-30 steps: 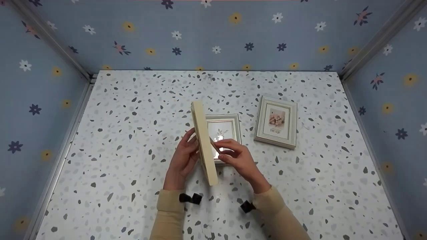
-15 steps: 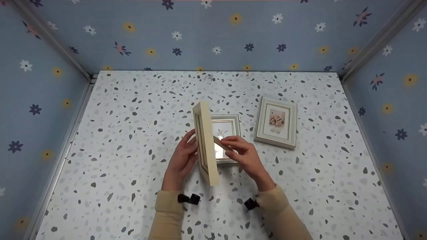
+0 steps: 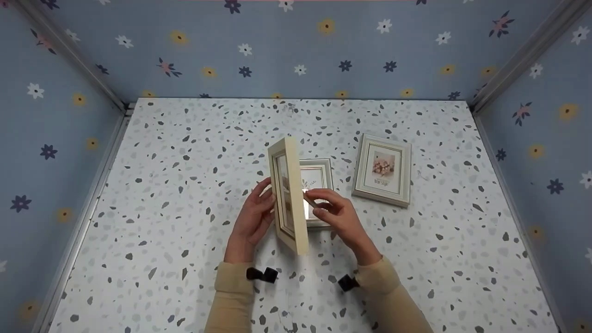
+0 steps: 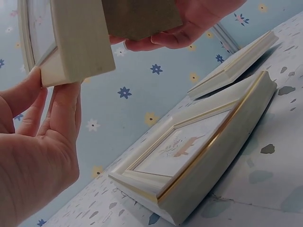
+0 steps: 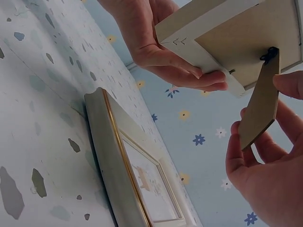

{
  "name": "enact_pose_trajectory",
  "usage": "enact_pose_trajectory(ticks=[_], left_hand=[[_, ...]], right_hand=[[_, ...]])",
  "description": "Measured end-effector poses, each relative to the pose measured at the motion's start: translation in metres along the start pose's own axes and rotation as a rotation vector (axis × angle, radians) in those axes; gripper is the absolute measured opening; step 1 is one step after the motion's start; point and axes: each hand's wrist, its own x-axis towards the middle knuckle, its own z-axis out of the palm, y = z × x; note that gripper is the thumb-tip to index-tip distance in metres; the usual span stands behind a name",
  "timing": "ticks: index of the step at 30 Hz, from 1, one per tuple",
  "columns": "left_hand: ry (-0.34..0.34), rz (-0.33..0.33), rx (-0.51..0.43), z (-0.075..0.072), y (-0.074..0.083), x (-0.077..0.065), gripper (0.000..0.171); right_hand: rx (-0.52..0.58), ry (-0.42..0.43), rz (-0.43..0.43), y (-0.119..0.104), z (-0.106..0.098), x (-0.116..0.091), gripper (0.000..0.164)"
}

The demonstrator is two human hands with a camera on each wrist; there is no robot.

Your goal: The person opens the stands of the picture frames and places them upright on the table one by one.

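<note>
My left hand [image 3: 252,217] grips a cream picture frame [image 3: 297,199] by its edge, holding it upright above the table with its front turned to the left. In the left wrist view, thumb and fingers pinch the frame's lower edge [image 4: 80,56]. On the back of the frame, my right hand [image 3: 340,217] pinches a flat brown easel stand [image 5: 262,101] between thumb and fingers. The stand is swung out from the backing board, joined at a small black hinge [image 5: 270,55]. Beneath lies a second picture frame [image 3: 329,185], face up and partly hidden by the held one.
To the right, a third picture frame [image 3: 384,169] with a pink flower print lies face up on the speckled white table [image 3: 185,138]. Blue flowered walls [image 3: 296,46] stand behind and on both sides. A small black device sits at each wrist.
The held frame has turned, so more of its front now shows on the left. My right hand has shifted slightly right, with the stand still pinched.
</note>
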Motion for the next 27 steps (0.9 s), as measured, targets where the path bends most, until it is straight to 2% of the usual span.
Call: enact_pose_trajectory(ticks=[12,21,27], left_hand=[[0.012,0.012,-0.026,0.0005,-0.0007,0.0001,0.055],[0.013,0.019,-0.024,-0.0006,0.0000,-0.0017,0.055],[0.060,0.033,0.004,-0.0036,0.0005,-0.0020,0.057]], right_hand=[[-0.011,-0.032,-0.002,0.0031,0.0042,0.0014,0.033],[-0.021,-0.017,-0.002,0.0026,0.0042,-0.0001,0.034],[-0.007,-0.008,-0.005,-0.0006,0.0008,-0.0004,0.034]])
